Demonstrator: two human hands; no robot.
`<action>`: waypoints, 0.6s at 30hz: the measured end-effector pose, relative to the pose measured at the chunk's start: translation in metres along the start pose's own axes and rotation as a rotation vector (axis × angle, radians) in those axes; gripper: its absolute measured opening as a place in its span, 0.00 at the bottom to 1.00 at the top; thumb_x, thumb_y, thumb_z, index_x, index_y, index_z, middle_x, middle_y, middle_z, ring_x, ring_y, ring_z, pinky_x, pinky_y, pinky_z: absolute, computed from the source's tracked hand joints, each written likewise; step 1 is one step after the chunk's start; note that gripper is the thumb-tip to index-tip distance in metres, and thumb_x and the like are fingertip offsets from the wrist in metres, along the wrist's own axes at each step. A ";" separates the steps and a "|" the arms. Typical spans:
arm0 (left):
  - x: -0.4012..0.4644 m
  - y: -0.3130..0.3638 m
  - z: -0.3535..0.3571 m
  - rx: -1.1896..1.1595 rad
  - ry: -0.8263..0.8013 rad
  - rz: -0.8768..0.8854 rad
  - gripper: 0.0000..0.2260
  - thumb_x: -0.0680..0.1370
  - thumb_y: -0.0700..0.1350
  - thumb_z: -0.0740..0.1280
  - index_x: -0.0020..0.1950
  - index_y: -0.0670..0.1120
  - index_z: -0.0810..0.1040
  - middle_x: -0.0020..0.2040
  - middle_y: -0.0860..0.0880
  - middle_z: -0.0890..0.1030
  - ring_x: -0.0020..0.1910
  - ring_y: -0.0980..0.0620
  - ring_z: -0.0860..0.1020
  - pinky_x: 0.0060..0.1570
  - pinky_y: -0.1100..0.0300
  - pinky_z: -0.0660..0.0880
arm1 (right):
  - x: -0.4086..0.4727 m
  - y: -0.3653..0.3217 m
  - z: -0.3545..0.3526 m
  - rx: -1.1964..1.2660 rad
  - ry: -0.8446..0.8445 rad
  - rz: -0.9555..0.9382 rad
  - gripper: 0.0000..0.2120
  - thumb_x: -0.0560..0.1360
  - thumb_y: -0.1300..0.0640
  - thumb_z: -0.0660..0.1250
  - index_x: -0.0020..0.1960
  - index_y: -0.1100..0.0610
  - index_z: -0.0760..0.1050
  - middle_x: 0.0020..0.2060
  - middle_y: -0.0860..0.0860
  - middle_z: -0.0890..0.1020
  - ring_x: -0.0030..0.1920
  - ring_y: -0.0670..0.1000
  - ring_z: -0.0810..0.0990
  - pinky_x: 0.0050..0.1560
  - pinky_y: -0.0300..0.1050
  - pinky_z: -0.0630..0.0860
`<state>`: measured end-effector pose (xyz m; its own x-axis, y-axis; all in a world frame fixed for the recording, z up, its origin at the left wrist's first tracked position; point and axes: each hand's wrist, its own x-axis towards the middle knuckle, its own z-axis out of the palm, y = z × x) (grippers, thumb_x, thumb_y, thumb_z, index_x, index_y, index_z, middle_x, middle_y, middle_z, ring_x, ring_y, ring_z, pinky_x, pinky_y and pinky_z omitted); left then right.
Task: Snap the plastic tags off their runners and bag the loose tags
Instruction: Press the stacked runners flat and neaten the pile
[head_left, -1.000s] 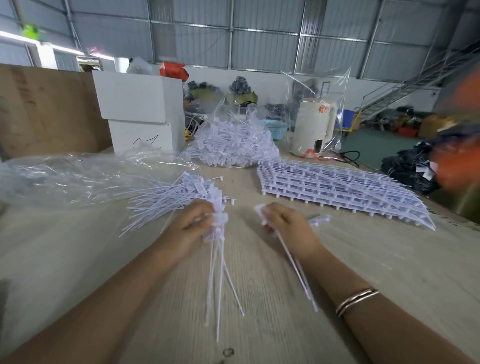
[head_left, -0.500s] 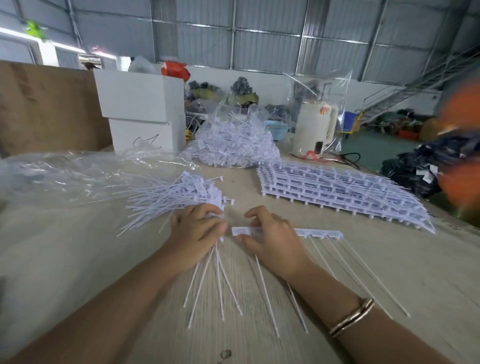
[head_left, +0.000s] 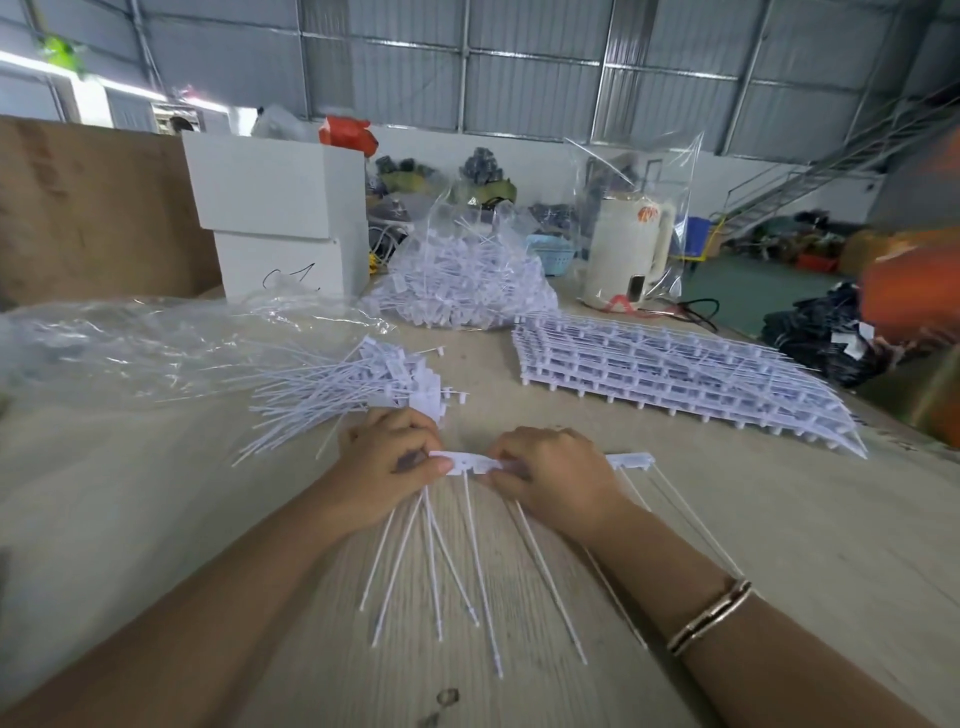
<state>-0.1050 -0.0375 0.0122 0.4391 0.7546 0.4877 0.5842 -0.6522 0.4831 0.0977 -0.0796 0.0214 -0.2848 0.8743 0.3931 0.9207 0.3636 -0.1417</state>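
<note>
Low over the pale wooden tabletop (head_left: 727, 519), the left hand (head_left: 387, 470) and right hand (head_left: 553, 475) each pinch the white plastic tag strip (head_left: 470, 461), which looks light, thin and brittle, best gripped at the stiff heads rather than the whippy tails.

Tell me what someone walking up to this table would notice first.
Front and centre, the left hand and right hand pinch a white strip of tags, its thin tails fanning toward the person. Just behind the left hand lies a loose pile of tags, beside a clear bag. To the right sits a stack of unbroken runners.
</note>
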 end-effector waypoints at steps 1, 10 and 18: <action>0.000 0.000 -0.001 -0.001 0.024 -0.006 0.10 0.73 0.54 0.68 0.42 0.48 0.81 0.48 0.64 0.72 0.55 0.54 0.69 0.62 0.47 0.61 | 0.000 0.000 0.002 0.003 -0.002 -0.004 0.12 0.77 0.45 0.62 0.53 0.50 0.78 0.47 0.46 0.82 0.47 0.50 0.79 0.51 0.43 0.68; 0.002 0.003 -0.002 -0.116 0.096 0.169 0.17 0.72 0.58 0.60 0.40 0.46 0.79 0.46 0.60 0.76 0.52 0.56 0.71 0.58 0.52 0.66 | 0.004 0.004 0.001 0.694 -0.005 0.223 0.15 0.79 0.54 0.61 0.37 0.58 0.78 0.29 0.51 0.76 0.28 0.47 0.72 0.35 0.39 0.70; 0.005 -0.009 0.000 -0.037 0.202 -0.173 0.06 0.73 0.54 0.66 0.45 0.52 0.77 0.52 0.56 0.75 0.59 0.50 0.70 0.61 0.51 0.60 | -0.006 0.029 -0.004 0.527 0.123 0.273 0.03 0.74 0.53 0.69 0.46 0.51 0.79 0.41 0.47 0.82 0.41 0.46 0.78 0.45 0.40 0.74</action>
<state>-0.1079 -0.0281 0.0106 0.1872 0.8276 0.5291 0.6116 -0.5197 0.5966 0.1277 -0.0753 0.0187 0.0046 0.9262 0.3770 0.6909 0.2696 -0.6708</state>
